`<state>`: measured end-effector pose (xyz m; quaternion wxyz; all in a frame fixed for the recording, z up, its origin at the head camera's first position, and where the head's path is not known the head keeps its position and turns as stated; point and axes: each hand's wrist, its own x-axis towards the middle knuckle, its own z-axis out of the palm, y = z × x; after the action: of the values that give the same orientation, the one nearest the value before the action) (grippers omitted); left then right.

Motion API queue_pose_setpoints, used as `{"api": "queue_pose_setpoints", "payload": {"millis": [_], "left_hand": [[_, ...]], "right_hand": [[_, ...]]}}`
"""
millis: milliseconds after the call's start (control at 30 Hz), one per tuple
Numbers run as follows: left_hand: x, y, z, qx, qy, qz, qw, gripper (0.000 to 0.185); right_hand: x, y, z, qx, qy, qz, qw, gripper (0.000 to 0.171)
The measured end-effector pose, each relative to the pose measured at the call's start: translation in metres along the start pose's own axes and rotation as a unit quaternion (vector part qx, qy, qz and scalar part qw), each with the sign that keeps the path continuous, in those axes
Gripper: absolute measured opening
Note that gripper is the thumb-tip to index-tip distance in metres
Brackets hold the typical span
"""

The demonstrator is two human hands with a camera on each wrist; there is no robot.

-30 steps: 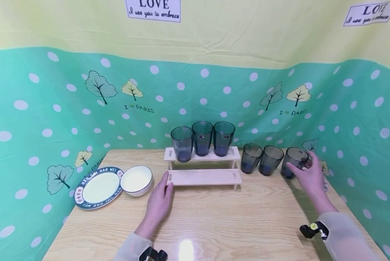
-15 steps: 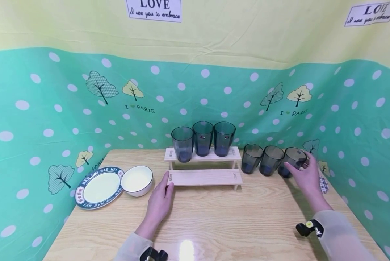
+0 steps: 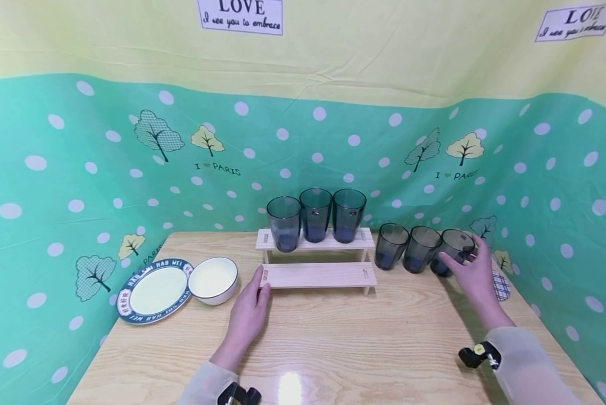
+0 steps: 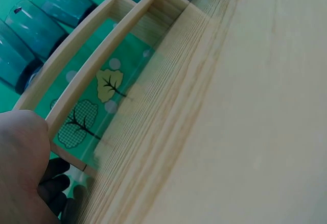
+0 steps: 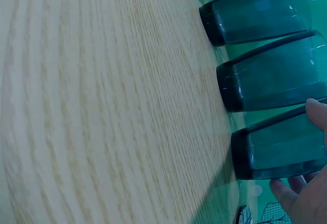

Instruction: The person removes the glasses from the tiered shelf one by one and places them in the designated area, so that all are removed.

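Wood table (image 3: 333,349), green dotted backdrop. 2-step rack (image 3: 317,274) at centre, 3 glasses (image 3: 315,214) on top step, lower step bare. 3 more on table right of rack. Right hand (image 3: 477,270) curled round rightmost glass (image 3: 452,252), thumb in front, fingers behind. Left hand (image 3: 249,315) flat, fingertips touching rack end. Best done gripping mid-body, lifting straight, clearing neighbouring glass (image 3: 421,248), bracing rack.
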<state>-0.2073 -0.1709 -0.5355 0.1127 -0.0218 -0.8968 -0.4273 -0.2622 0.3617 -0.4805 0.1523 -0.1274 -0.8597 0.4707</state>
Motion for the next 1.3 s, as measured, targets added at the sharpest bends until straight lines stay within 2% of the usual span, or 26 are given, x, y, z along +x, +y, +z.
{"api": "queue_pose_setpoints", "payload": {"millis": [300, 567, 800, 1067, 1300], "left_hand": [[0.001, -0.001, 0.001, -0.001, -0.001, 0.001, 1.0000, 0.059], [0.001, 0.000, 0.001, -0.003, 0.004, 0.004, 1.0000, 0.059], [0.000, 0.001, 0.001, -0.002, 0.002, 0.006, 1.0000, 0.059], [0.002, 0.002, 0.001, -0.001, 0.007, 0.010, 0.9999, 0.059], [0.000, 0.001, 0.000, 0.000, 0.002, -0.002, 1.0000, 0.060]], "right_hand": [[-0.003, 0.000, 0.004, -0.007, 0.010, -0.025, 1.000, 0.119], [-0.002, 0.000, 0.004, -0.012, 0.010, -0.025, 1.000, 0.120], [-0.004, -0.007, -0.009, -0.010, 0.006, -0.020, 1.000, 0.125], [-0.011, -0.040, -0.025, 0.002, 0.020, -0.048, 0.999, 0.120], [-0.023, -0.079, -0.016, 0.011, 0.021, -0.101, 0.995, 0.117]]}}
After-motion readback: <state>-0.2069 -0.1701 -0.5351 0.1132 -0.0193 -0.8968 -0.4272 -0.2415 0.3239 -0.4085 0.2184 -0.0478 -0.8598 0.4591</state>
